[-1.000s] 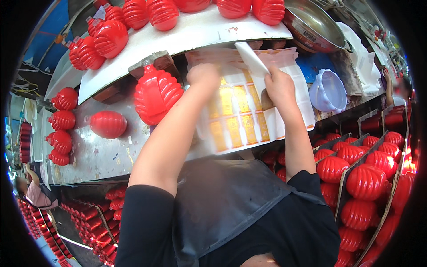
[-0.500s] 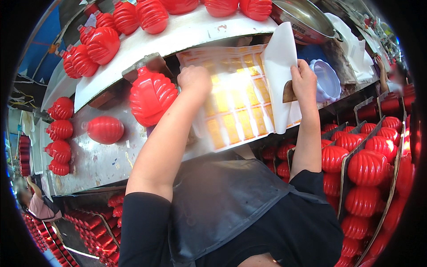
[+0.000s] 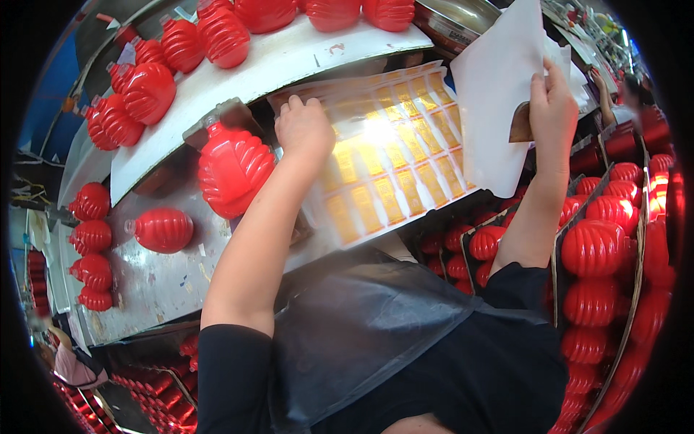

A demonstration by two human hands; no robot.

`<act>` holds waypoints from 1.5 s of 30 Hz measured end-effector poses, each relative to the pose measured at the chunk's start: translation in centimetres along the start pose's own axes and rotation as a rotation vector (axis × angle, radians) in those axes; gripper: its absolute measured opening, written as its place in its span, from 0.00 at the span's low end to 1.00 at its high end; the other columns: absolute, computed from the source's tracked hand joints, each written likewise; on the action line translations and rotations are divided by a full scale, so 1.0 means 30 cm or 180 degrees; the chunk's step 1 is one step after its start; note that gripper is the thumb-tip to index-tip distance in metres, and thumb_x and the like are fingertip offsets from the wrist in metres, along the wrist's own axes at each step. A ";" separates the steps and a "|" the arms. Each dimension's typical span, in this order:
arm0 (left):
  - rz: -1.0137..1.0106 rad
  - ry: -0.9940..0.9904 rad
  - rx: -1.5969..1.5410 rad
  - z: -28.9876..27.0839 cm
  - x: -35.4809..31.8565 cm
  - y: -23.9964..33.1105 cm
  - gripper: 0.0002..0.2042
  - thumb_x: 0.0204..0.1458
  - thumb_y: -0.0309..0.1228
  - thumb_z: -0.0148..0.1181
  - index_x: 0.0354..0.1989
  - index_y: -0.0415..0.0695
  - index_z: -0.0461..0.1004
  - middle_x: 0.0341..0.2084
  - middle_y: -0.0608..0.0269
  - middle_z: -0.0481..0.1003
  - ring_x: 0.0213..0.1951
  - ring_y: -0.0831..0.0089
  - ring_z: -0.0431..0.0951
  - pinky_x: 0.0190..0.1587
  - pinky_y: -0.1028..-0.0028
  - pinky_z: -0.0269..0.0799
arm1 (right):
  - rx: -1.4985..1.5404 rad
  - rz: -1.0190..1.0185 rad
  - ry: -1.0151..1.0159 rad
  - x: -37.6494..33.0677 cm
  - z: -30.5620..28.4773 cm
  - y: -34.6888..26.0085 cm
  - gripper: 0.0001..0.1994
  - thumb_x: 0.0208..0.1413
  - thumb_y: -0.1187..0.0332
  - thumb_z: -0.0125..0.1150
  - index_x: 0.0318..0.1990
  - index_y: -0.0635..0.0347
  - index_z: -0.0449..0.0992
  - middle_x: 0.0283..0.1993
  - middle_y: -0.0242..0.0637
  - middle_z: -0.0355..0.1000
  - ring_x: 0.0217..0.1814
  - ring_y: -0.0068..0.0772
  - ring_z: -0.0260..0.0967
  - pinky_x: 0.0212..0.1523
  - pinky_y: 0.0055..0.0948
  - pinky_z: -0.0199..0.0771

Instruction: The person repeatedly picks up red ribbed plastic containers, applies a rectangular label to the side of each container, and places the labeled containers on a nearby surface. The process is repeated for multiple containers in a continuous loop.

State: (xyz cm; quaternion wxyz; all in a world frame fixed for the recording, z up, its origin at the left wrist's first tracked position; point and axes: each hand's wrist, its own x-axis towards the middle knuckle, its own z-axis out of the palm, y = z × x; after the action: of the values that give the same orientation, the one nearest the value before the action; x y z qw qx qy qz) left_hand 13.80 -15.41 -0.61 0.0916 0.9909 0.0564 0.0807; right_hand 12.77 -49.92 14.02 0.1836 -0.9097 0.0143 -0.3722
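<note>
A sheet of gold labels (image 3: 390, 177) lies on the bench in front of me, bright with glare. My left hand (image 3: 305, 129) presses bent fingers on its left part, near the far edge. My right hand (image 3: 553, 101) grips a large white backing sheet (image 3: 495, 94), raised over the label sheet's right side. A flat brown piece (image 3: 519, 123) sticks out from under the right fingers; its kind is unclear. Left of the label sheet, a ribbed red bottle (image 3: 230, 170) leans in a dark holder (image 3: 235, 112). Another red bottle (image 3: 163, 230) lies on the metal bench.
A white shelf (image 3: 289, 61) at the back bears several red bottles (image 3: 148, 90). More bottles (image 3: 91, 235) line the bench's left edge. To my right stand racks of red bottles (image 3: 596, 246). A metal basin (image 3: 455, 18) sits behind. Other people (image 3: 76, 362) work at both sides.
My right hand has lifted the white sheet up and to the right, uncovering more gold labels. The brown piece moved with it. My left hand stays on the label sheet. The whole view has shifted slightly.
</note>
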 end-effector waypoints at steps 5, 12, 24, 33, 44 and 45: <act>0.0302 0.0083 -0.0817 -0.061 -0.017 0.022 0.12 0.59 0.31 0.55 0.45 0.43 0.83 0.49 0.50 0.80 0.51 0.50 0.80 0.55 0.58 0.75 | 0.0328 -0.0286 0.0687 0.078 -0.066 0.011 0.17 0.65 0.66 0.59 0.60 0.55 0.78 0.38 0.44 0.83 0.39 0.33 0.81 0.43 0.32 0.77; 0.0876 -0.0111 -0.1882 -0.241 -0.104 0.016 0.11 0.61 0.31 0.60 0.46 0.40 0.81 0.36 0.48 0.83 0.39 0.59 0.85 0.44 0.67 0.78 | 0.2010 0.0246 0.1352 0.174 0.051 0.011 0.16 0.63 0.70 0.61 0.57 0.59 0.79 0.36 0.34 0.81 0.38 0.22 0.76 0.45 0.25 0.75; 0.0672 -0.0294 -0.2689 -0.552 -0.345 -0.354 0.11 0.53 0.18 0.59 0.45 0.36 0.81 0.41 0.56 0.83 0.44 0.67 0.82 0.48 0.72 0.74 | 0.2810 -0.0231 0.3789 0.768 0.066 0.303 0.13 0.60 0.75 0.55 0.49 0.74 0.76 0.48 0.46 0.79 0.46 0.37 0.78 0.51 0.34 0.76; -0.0637 0.0035 -0.3355 -0.528 -0.519 -0.582 0.09 0.61 0.20 0.57 0.48 0.34 0.79 0.45 0.59 0.79 0.46 0.74 0.78 0.52 0.75 0.73 | 0.2578 0.2892 0.2495 0.722 0.374 0.680 0.24 0.56 0.78 0.57 0.61 0.70 0.71 0.58 0.52 0.76 0.52 0.45 0.80 0.50 0.44 0.84; -0.0429 -0.0127 -0.3157 -0.565 -0.502 -0.477 0.12 0.56 0.16 0.55 0.47 0.33 0.80 0.44 0.56 0.81 0.47 0.68 0.81 0.53 0.71 0.74 | 0.2776 -0.0079 0.1012 0.617 0.456 -0.255 0.16 0.67 0.70 0.58 0.60 0.58 0.75 0.59 0.44 0.70 0.56 0.37 0.71 0.60 0.37 0.74; -0.0119 0.0059 -0.2864 -0.566 -0.520 -0.476 0.13 0.52 0.17 0.58 0.46 0.35 0.81 0.42 0.53 0.83 0.47 0.63 0.83 0.53 0.69 0.75 | 0.2931 -0.0166 0.0606 0.556 0.453 -0.336 0.17 0.60 0.72 0.62 0.56 0.60 0.75 0.39 0.37 0.84 0.44 0.31 0.81 0.53 0.31 0.77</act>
State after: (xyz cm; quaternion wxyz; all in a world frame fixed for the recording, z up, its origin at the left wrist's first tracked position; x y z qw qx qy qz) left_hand -5.76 -0.50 10.81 0.5142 0.8506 0.0345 0.1044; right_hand 32.98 -38.84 19.79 0.5565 -0.6954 -0.1584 -0.4261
